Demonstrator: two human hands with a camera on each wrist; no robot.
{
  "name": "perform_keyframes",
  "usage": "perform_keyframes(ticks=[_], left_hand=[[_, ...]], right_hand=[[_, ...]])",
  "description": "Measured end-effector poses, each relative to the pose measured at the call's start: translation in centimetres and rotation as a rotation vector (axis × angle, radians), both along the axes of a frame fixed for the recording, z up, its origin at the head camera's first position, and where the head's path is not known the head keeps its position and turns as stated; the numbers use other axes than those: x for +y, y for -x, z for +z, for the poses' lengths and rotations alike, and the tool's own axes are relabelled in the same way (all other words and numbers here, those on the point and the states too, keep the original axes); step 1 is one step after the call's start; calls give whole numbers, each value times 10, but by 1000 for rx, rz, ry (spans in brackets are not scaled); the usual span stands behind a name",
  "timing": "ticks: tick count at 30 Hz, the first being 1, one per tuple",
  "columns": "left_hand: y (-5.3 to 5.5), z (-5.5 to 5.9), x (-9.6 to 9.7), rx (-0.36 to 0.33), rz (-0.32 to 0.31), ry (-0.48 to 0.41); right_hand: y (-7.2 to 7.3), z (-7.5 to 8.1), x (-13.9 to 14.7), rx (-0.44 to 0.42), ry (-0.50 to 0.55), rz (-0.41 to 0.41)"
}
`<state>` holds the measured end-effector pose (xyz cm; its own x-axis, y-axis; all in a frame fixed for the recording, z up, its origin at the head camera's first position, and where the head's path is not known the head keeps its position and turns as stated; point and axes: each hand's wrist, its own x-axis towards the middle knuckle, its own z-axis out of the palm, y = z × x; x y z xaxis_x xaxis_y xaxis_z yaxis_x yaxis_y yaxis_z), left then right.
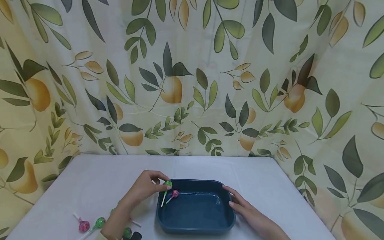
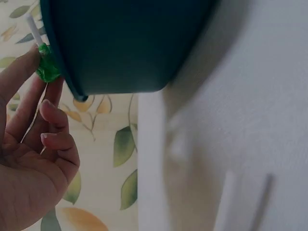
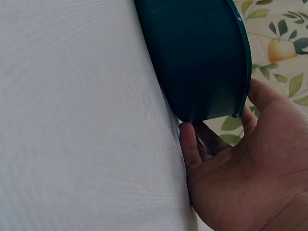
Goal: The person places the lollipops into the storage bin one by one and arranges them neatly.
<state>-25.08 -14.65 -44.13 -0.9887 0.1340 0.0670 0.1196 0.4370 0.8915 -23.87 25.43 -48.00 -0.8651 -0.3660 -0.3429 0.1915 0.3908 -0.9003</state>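
Note:
Thumb and fingers of my left hand [image 1: 143, 188] pinch a green-wrapped lollipop [image 1: 168, 183] by its candy end at the left rim of a dark blue rectangular dish [image 1: 199, 213]. Its white stick slants down over the inside of the dish. In the left wrist view the green lollipop [image 2: 48, 65] shows between the fingertips, beside the dish wall. Inside the dish, near the left end, lies a pink lollipop [image 1: 175, 193]. My right hand [image 1: 249, 208] holds the opposite end of the dish, thumb over the rim; the right wrist view shows other fingers against the outer wall.
Left of the dish, a pink lollipop [image 1: 84, 226] and a green lollipop [image 1: 100, 222] lie on the white table [image 1: 258, 176]. More lollipops are partly hidden by the left forearm, near a small black object [image 1: 136, 235]. A leaf-and-fruit patterned curtain [image 1: 192, 133] hangs behind.

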Motion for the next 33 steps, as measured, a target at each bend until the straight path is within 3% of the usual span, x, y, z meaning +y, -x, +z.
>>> perform_keyframes(ticks=[8,13,20,24,30,33], left_hand=[[2,-10,19,5,-60,-25],[6,-14,28,11,-21,-24],[3,-17,39,98,63,91],[1,-21,39,104,125,138],[2,-27,41,45,96,159],[3,-25,45,50,82,169]], right_hand=[[-4,0,0,-1,3,-3],[-3,1,0,9,-2,-7],[-2,2,0,19,-12,-11],[-3,2,-1,20,-11,-19],[-3,0,0,23,-9,-16],[-2,0,1,38,-5,-5]])
